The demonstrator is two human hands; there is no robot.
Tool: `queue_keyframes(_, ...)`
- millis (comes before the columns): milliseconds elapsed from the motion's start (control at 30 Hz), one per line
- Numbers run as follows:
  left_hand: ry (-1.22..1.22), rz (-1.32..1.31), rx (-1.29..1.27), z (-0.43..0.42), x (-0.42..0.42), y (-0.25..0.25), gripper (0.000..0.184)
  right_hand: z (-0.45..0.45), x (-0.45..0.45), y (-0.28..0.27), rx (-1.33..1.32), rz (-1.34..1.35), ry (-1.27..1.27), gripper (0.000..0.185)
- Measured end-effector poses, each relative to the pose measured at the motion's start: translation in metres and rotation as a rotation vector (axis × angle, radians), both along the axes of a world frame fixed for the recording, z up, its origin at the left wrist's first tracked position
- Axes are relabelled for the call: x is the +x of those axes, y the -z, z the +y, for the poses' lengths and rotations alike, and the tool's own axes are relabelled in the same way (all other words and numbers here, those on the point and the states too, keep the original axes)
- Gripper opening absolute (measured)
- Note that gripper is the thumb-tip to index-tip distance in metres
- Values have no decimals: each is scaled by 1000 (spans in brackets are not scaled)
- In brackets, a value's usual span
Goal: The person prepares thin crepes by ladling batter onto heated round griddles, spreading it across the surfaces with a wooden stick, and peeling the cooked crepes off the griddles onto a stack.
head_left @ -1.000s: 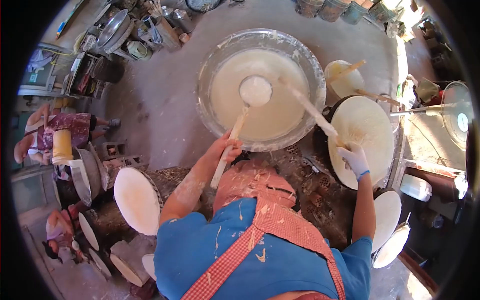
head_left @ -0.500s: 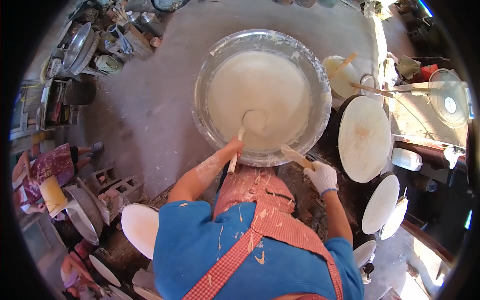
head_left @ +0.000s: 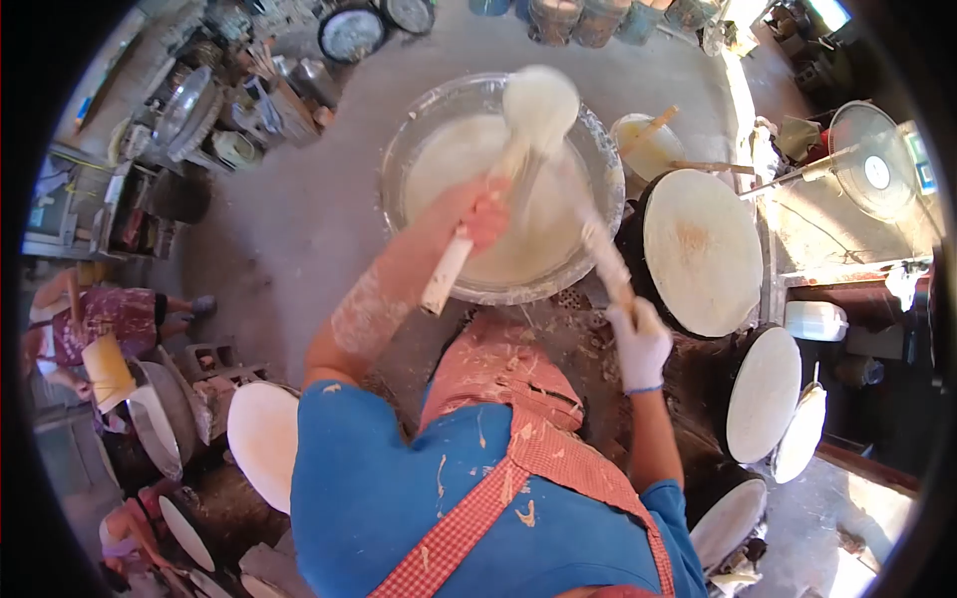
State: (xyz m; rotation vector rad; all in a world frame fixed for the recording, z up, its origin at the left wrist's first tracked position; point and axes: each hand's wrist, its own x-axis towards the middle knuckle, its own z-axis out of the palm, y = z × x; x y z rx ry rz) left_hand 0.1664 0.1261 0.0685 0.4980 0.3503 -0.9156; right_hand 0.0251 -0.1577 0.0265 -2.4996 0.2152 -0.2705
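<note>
A large metal basin point(head_left: 601, 140) of pale batter point(head_left: 449, 159) stands in front of me. My left hand point(head_left: 484, 214) is closed round the wooden handle of a ladle point(head_left: 541, 108). The ladle's bowl, blurred and full or coated with batter, is raised over the far side of the basin. My right hand point(head_left: 640, 342), in a white glove, grips a batter-smeared wooden spatula point(head_left: 604, 253). Its blade slants up over the basin's right side, blurred at the tip. Right of the basin is a round griddle point(head_left: 703, 254) covered with a thin pale sheet.
A bucket of batter point(head_left: 648, 149) with wooden sticks stands beyond the griddle. More round griddles point(head_left: 764, 396) line my right, and another pale round point(head_left: 264, 447) is at my left. A standing fan point(head_left: 869, 159) is at far right. Another person point(head_left: 110, 324) works at far left.
My left hand has lifted the ladle up out of the batter and forward. My right hand has raised the spatula off the basin's near rim. The view has shifted slightly.
</note>
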Motion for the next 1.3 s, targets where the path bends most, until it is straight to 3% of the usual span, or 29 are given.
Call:
queue_keyframes(67,-12,-167,78,-6,-2,-80,12,-14,21,-34,-29,-229,-5,23)
queue_keyframes(133,-2,-537,185,-4,-2,-135,19,-31,44,-74,14,-344,30,24)
queue_keyframes(200,-22,-670,271,0,-2,-181,24,-42,64,-105,279,-417,55,24)
queue_keyframes(267,-37,-801,347,4,3,-208,29,-42,65,-128,320,-500,73,23)
queue_keyframes(333,-133,-1062,503,6,9,-204,40,-36,57,-130,361,-564,110,23)
queue_keyframes(367,-206,-1009,617,4,10,-187,49,-29,48,-121,530,-427,63,23)
queue_keyframes(433,-103,-962,634,12,15,-126,44,-23,30,-71,804,-156,8,23)
queue_keyframes(467,12,-751,514,15,12,-80,41,-24,18,-32,919,-17,3,24)
queue_keyframes(500,127,-527,407,18,7,-48,37,-26,1,-7,918,96,31,26)
queue_keyframes(567,163,56,249,1,-11,-47,33,-24,-44,20,781,170,133,29)
queue_keyframes(600,208,84,275,-1,-16,-42,33,-31,-68,39,722,165,139,28)
queue_keyframes(667,243,286,128,-20,-23,-34,23,-42,-112,10,710,291,266,26)
queue_keyframes(700,314,283,141,-36,-29,-47,23,-47,-133,1,728,244,286,28)
queue_keyframes(767,394,-430,406,-66,-57,-79,10,-48,-166,-31,845,164,386,30)
queue_keyframes(867,532,-519,360,-131,-83,-56,6,-57,-206,-26,1003,77,445,33)
queue_keyframes(933,686,-322,202,-174,-103,-33,13,-64,-252,4,1049,181,540,37)
queue_keyframes(1000,670,327,132,-219,-139,-22,22,-60,-313,58,834,42,654,41)
queue_keyframes(1033,788,454,-20,-237,-145,18,26,-58,-351,77,717,83,688,42)
queue_keyframes(1133,906,699,-40,-301,-217,65,23,-47,-465,91,451,277,862,44)
queue_keyframes(1233,1074,872,-87,-387,-304,92,34,-30,-575,74,311,250,1153,38)
queue_keyframes(1300,1238,838,-161,-444,-357,88,35,-23,-626,65,192,234,1350,34)
